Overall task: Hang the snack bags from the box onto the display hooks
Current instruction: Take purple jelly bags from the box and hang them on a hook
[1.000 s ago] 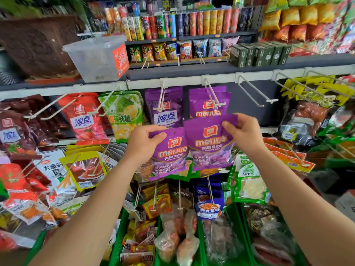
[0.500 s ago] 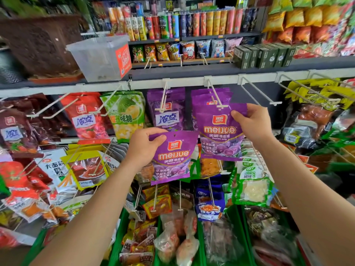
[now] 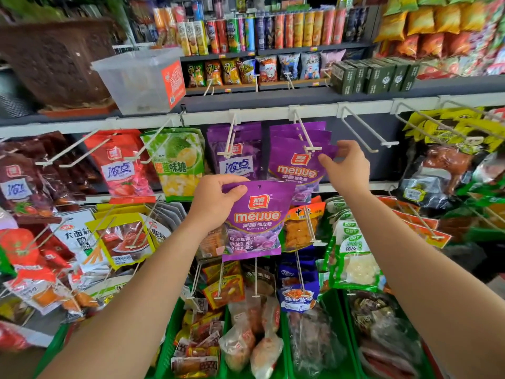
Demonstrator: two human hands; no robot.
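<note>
Shop display, seen from above and behind the forearms.

Left hand (image 3: pixel 216 203) at centre, thumb over the top-left corner of a purple meijue bag (image 3: pixel 257 222), fingers curled behind it. Bag upright, label facing out, held in front of the lower rows and apart from every hook.

Right hand (image 3: pixel 347 168) higher and further right, thumb and forefinger pinching the top-right corner of a second purple meijue bag (image 3: pixel 296 170). Top edge of that bag up against the crossbar tip of a white display hook (image 3: pixel 302 129); threaded on or only held there, cannot tell. More of the same purple bags stacked behind it on that hook.

Just to the left, another hook (image 3: pixel 231 135) carrying darker purple bags (image 3: pixel 237 162). Beyond that, a green-and-yellow candy bag (image 3: pixel 177 160) and a red strawberry bag (image 3: pixel 123 165), both hanging.

To the right of the right hand, a bare wire hook (image 3: pixel 369 129), apart from both held bags.

On the grey shelf (image 3: pixel 273 97) above the hook rail: a clear plastic bin (image 3: pixel 136 77) with an orange label, and a row of dark green cartons (image 3: pixel 374 75). Further back, chip canisters (image 3: pixel 246 34) upright in a line.

Below the hands, green trays (image 3: pixel 334 324) full of small wrapped snacks.
</note>
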